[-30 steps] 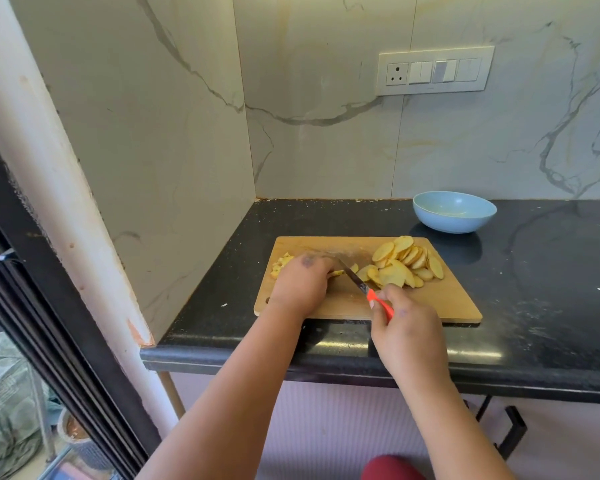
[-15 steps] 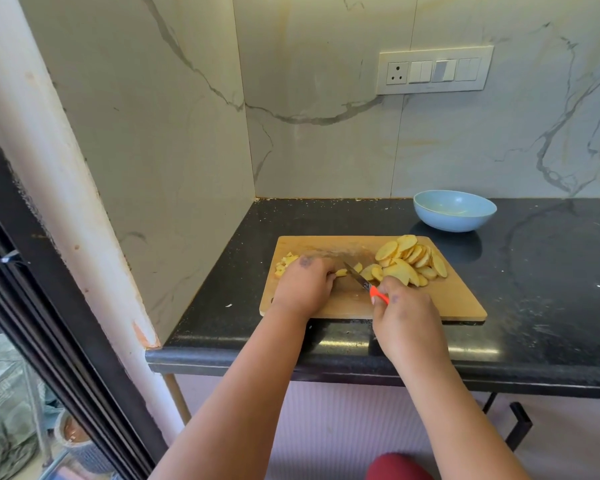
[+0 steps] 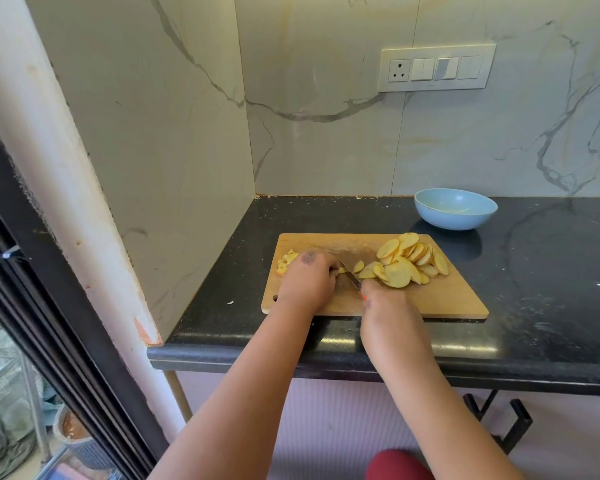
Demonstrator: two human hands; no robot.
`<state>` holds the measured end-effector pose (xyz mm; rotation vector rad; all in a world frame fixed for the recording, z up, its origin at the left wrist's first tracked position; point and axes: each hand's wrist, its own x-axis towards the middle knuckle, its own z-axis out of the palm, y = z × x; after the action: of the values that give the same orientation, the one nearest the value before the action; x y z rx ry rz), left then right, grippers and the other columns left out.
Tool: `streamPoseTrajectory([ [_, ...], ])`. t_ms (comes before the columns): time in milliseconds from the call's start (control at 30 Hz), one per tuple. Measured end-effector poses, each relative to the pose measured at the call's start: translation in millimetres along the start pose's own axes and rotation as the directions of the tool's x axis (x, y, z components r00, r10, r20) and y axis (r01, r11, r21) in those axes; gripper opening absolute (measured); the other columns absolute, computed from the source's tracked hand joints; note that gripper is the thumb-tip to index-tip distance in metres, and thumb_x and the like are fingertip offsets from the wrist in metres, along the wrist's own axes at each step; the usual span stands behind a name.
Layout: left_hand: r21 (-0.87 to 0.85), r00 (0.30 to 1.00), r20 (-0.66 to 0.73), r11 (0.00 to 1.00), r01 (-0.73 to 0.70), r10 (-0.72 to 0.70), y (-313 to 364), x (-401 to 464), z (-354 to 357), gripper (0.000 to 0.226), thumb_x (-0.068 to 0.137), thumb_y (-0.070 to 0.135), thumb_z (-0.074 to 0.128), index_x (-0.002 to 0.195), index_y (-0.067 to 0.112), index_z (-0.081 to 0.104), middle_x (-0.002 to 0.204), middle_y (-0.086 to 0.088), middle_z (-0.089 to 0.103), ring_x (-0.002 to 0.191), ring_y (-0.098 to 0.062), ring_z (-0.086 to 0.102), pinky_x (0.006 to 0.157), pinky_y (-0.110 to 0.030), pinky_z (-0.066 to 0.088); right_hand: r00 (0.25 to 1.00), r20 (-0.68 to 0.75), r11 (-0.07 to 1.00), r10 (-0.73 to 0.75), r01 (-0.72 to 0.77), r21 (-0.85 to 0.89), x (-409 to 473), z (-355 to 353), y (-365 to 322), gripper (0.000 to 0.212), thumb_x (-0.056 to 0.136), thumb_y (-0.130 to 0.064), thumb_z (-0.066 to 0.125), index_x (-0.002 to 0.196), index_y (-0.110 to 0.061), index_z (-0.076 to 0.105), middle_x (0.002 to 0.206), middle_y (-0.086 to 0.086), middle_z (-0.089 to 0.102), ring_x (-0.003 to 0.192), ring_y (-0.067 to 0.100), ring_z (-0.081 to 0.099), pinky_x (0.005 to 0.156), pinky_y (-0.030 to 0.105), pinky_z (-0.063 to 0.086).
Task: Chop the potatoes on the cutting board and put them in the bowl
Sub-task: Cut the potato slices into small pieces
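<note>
A wooden cutting board (image 3: 437, 299) lies on the black counter. A heap of round potato slices (image 3: 407, 259) covers its far right part. Small chopped potato pieces (image 3: 286, 260) sit at its far left corner. My left hand (image 3: 307, 280) lies curled over potato pieces at the board's left, holding them down; the pieces under it are mostly hidden. My right hand (image 3: 383, 308) grips a knife (image 3: 350, 274) with an orange handle, its blade pointing up-left between the hands onto the board. An empty light blue bowl (image 3: 456, 208) stands behind the board's right end.
The black counter (image 3: 551, 271) ends at marble walls on the left and at the back. A switch panel (image 3: 435, 67) is on the back wall. A dark door frame runs down the left. A red object (image 3: 397, 465) shows below the counter's front edge.
My right hand has slid forward and slightly right over the knife, hiding most of the orange handle. The blade sits lower on the board. My left hand stays put.
</note>
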<state>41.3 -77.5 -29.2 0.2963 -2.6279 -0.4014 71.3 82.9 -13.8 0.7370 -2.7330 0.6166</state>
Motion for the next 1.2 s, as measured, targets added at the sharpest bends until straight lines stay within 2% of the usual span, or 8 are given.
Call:
streamPoseTrajectory([
  [133,0.009,1.0,-0.016,1.0,-0.001,0.001,1,-2,-1,0.025,0.097,0.023,0.05,0.101,0.018,0.073,0.096,-0.001,0.07,0.091,-0.022,0.061,0.074,-0.035,0.052,0.998,0.034,0.996,-0.049,0.052,-0.075,12,-4,-16,0.032,0.097,-0.003,0.044,0.126,-0.014,0.049,0.092,0.005,0.062,0.077,0.018,0.061,0.058,0.026,0.046],
  [300,-0.028,1.0,-0.028,1.0,-0.003,0.002,-1,-5,-3,0.023,0.096,0.026,0.055,0.106,0.017,0.074,0.104,0.0,0.071,0.099,-0.021,0.061,0.083,-0.033,0.051,0.985,-0.165,0.998,-0.049,0.056,0.039,-17,14,4,0.014,0.094,-0.009,0.056,0.106,-0.016,0.054,0.058,-0.008,0.044,0.044,0.005,0.037,0.04,0.013,0.016],
  [400,-0.075,1.0,-0.028,0.997,-0.008,0.006,-3,-6,-5,0.023,0.095,0.022,0.057,0.106,0.014,0.074,0.106,0.0,0.072,0.1,-0.02,0.062,0.086,-0.031,0.05,0.968,-0.237,0.991,-0.077,0.101,0.091,-21,19,9,0.013,0.09,-0.01,0.063,0.102,-0.014,0.059,0.054,-0.009,0.043,0.04,0.006,0.037,0.039,0.008,0.016],
  [600,-0.109,1.0,-0.011,0.994,0.027,-0.028,-1,-6,-6,0.022,0.094,0.017,0.056,0.106,0.015,0.074,0.105,0.001,0.072,0.099,-0.018,0.062,0.085,-0.03,0.05,0.992,-0.118,0.998,-0.052,0.054,0.011,-12,13,6,0.01,0.098,-0.011,0.045,0.101,-0.018,0.052,0.06,-0.007,0.043,0.047,0.005,0.036,0.04,0.018,0.018],
  [800,-0.041,0.998,-0.017,0.997,0.063,-0.064,-3,-7,-2,0.021,0.092,0.027,0.056,0.101,0.025,0.075,0.095,0.006,0.073,0.097,-0.021,0.059,0.092,-0.035,0.047,0.998,0.046,0.998,-0.037,0.04,-0.054,19,-6,-9,0.025,0.094,-0.004,0.045,0.116,-0.015,0.053,0.077,0.0,0.052,0.066,0.015,0.051,0.055,0.026,0.04],
  [867,-0.029,0.997,-0.038,0.998,0.062,-0.063,-4,-8,-1,0.02,0.092,0.03,0.057,0.099,0.027,0.075,0.094,0.009,0.073,0.099,-0.02,0.058,0.098,-0.034,0.043,1.0,0.022,1.0,-0.016,0.015,0.014,21,1,1,0.023,0.095,-0.008,0.048,0.117,-0.015,0.05,0.071,-0.004,0.049,0.059,0.01,0.048,0.049,0.024,0.037],
  [1033,-0.11,0.996,-0.06,0.992,0.066,-0.073,-6,-7,-5,0.015,0.09,0.032,0.063,0.099,0.025,0.072,0.094,0.009,0.072,0.096,-0.015,0.061,0.082,-0.033,0.053,0.964,-0.259,0.986,-0.059,0.096,0.133,1,19,21,0.007,0.092,-0.013,0.06,0.098,-0.013,0.06,0.052,-0.016,0.029,0.04,-0.002,0.026,0.04,0.014,0.011],
  [1200,-0.138,0.995,-0.027,0.986,0.09,-0.094,-3,-11,-8,0.013,0.085,0.024,0.062,0.092,0.022,0.072,0.086,0.008,0.069,0.087,-0.015,0.062,0.075,-0.031,0.054,0.971,-0.211,0.984,-0.116,0.141,0.109,-9,18,23,0.003,0.091,-0.016,0.061,0.095,-0.017,0.06,0.05,-0.016,0.031,0.038,-0.001,0.028,0.039,0.013,0.012],
])
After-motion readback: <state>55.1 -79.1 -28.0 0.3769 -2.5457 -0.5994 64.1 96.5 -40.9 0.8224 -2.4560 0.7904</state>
